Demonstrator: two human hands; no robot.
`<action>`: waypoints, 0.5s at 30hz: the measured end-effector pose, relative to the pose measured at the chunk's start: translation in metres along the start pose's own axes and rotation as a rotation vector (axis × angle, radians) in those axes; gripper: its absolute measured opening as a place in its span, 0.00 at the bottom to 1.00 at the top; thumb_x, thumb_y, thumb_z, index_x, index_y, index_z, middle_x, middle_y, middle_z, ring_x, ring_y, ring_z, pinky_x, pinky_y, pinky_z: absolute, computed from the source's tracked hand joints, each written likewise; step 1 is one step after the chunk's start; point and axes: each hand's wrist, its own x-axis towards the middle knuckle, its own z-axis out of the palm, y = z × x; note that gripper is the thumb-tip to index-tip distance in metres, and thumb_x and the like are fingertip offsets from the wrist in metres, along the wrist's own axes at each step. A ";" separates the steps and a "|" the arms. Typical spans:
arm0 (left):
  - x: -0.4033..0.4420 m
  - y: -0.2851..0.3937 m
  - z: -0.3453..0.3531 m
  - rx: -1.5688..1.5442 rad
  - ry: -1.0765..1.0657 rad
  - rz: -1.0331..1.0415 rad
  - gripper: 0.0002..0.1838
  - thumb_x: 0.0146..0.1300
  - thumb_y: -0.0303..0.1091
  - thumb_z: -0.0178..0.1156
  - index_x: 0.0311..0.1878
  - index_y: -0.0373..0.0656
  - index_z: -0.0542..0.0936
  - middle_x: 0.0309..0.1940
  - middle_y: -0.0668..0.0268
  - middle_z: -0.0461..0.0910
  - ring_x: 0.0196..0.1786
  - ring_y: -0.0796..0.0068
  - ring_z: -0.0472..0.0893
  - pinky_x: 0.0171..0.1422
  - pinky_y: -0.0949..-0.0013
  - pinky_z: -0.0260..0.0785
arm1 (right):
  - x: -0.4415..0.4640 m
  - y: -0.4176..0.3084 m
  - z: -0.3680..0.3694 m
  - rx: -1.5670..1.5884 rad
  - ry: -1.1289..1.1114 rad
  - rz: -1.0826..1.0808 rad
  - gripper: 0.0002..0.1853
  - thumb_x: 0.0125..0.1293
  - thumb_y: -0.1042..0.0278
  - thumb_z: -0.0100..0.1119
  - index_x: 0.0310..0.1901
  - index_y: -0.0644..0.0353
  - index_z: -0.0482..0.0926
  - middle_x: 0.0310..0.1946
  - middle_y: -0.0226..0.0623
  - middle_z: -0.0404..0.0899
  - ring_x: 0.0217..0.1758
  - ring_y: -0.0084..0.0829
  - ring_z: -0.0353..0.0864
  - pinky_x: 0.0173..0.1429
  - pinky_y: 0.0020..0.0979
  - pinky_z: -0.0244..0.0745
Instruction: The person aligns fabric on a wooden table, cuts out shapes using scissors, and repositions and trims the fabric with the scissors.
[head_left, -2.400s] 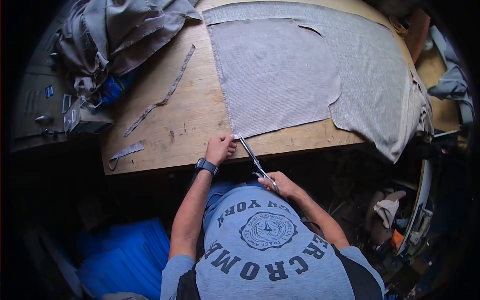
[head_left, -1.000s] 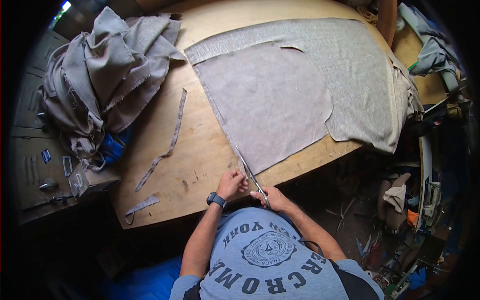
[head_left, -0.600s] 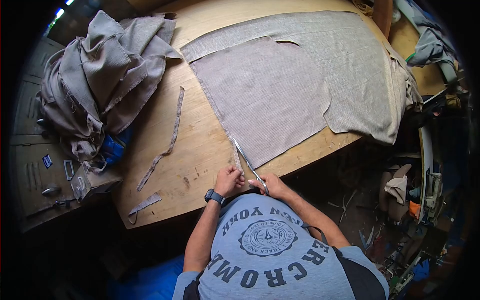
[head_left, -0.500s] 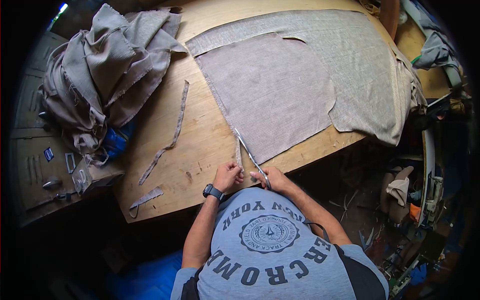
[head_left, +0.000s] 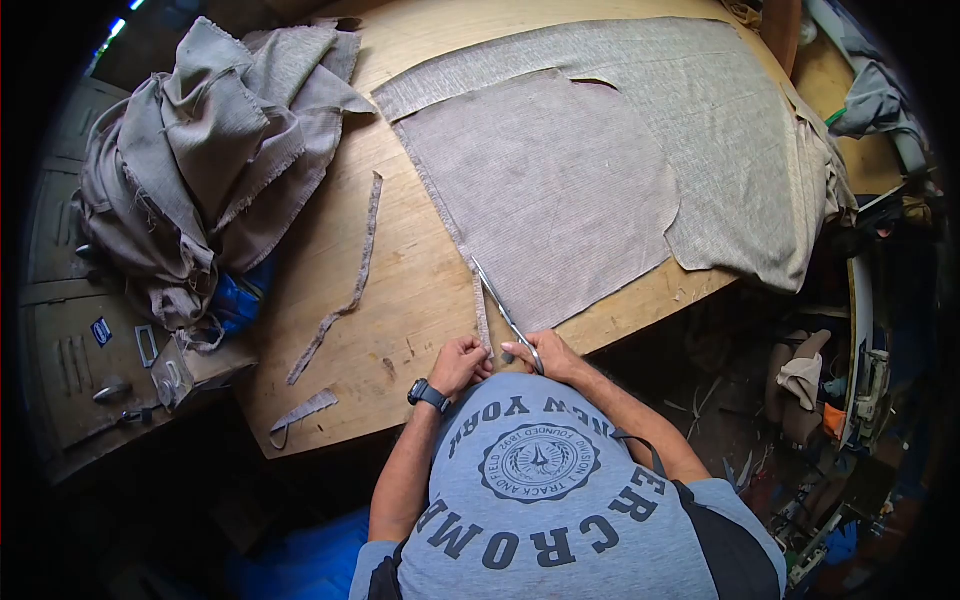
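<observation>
A greyish-beige fabric panel (head_left: 545,190) lies flat on the wooden table (head_left: 330,250). My right hand (head_left: 552,356) grips a pair of scissors (head_left: 508,318) by the handles, and their blades reach to the panel's left edge. Between the thumb and fingers of my left hand (head_left: 463,362), at the table's front edge, is the end of a narrow fabric strip (head_left: 482,312). That strip runs up to the panel beside the blades. A larger fabric piece (head_left: 700,130) extends behind and to the right of the panel.
On the left, a heap of fabric (head_left: 215,150) rests near a metal cabinet (head_left: 85,340). A loose fabric strip (head_left: 362,265) and a small offcut (head_left: 303,412) lie on the table's left part. Cluttered objects, with a beige cloth (head_left: 800,380), stand at the right.
The table and fabric appear slightly lower in the view. Both hands keep nearly the same position, with the scissors still at the panel's edge and the strip still held.
</observation>
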 end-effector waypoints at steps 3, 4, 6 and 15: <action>0.000 0.000 -0.002 -0.023 -0.019 -0.012 0.07 0.70 0.33 0.57 0.38 0.40 0.77 0.28 0.65 0.83 0.27 0.78 0.83 0.30 0.76 0.76 | 0.007 -0.010 -0.001 0.115 -0.062 0.066 0.29 0.67 0.38 0.64 0.25 0.60 0.77 0.16 0.27 0.72 0.20 0.20 0.72 0.25 0.27 0.68; -0.001 0.001 -0.002 -0.033 -0.025 -0.013 0.06 0.70 0.32 0.57 0.38 0.40 0.78 0.28 0.65 0.83 0.27 0.78 0.82 0.30 0.75 0.76 | 0.014 -0.009 0.002 0.231 -0.053 0.104 0.29 0.67 0.38 0.63 0.25 0.60 0.77 0.15 0.27 0.72 0.20 0.20 0.72 0.24 0.26 0.68; -0.002 0.002 -0.002 -0.046 -0.031 -0.020 0.06 0.70 0.32 0.56 0.38 0.40 0.78 0.28 0.65 0.83 0.27 0.78 0.82 0.30 0.75 0.76 | 0.019 -0.013 0.003 0.347 -0.048 0.150 0.29 0.67 0.39 0.63 0.25 0.60 0.76 0.15 0.27 0.72 0.20 0.19 0.72 0.24 0.26 0.68; -0.003 0.007 -0.005 -0.089 -0.058 -0.033 0.06 0.70 0.30 0.57 0.36 0.41 0.77 0.27 0.67 0.82 0.26 0.80 0.82 0.30 0.76 0.75 | 0.028 -0.032 -0.010 0.115 -0.073 0.137 0.27 0.68 0.41 0.63 0.24 0.58 0.74 0.15 0.27 0.71 0.19 0.19 0.72 0.23 0.26 0.68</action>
